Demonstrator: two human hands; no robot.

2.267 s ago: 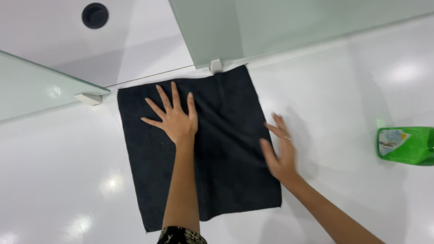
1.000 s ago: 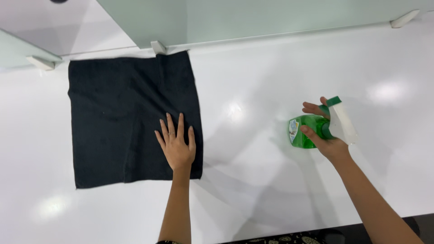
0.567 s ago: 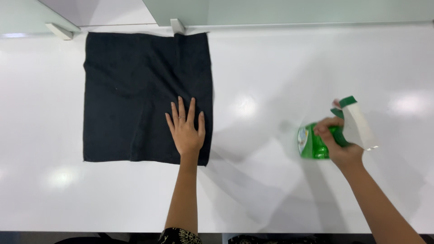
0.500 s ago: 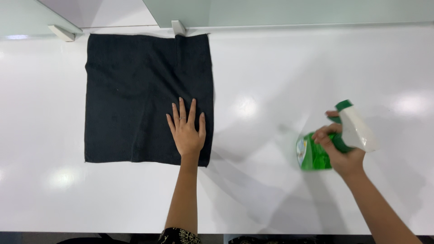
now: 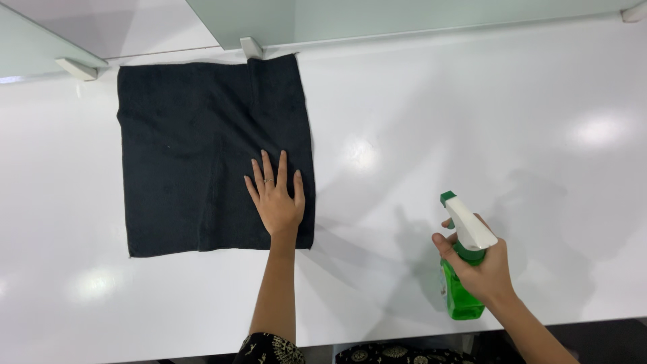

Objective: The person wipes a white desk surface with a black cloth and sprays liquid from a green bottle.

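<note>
Gripping the green spray bottle (image 5: 462, 283) lifted over the white bench (image 5: 512, 121), your right hand (image 5: 482, 266) fingers are wrapping its neck; your left hand (image 5: 276, 199), fingers spread, is pressing flat on the black cloth (image 5: 195, 141). Nozzle is pointing off-cloth, so spray may be missing onto the bench.

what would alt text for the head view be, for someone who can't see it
Seen from above, a person's left hand lies flat on a black cloth spread on a glossy white table, while the right hand holds a green spray bottle upright near the table's front edge. Glass panels stand behind the cloth.
</note>
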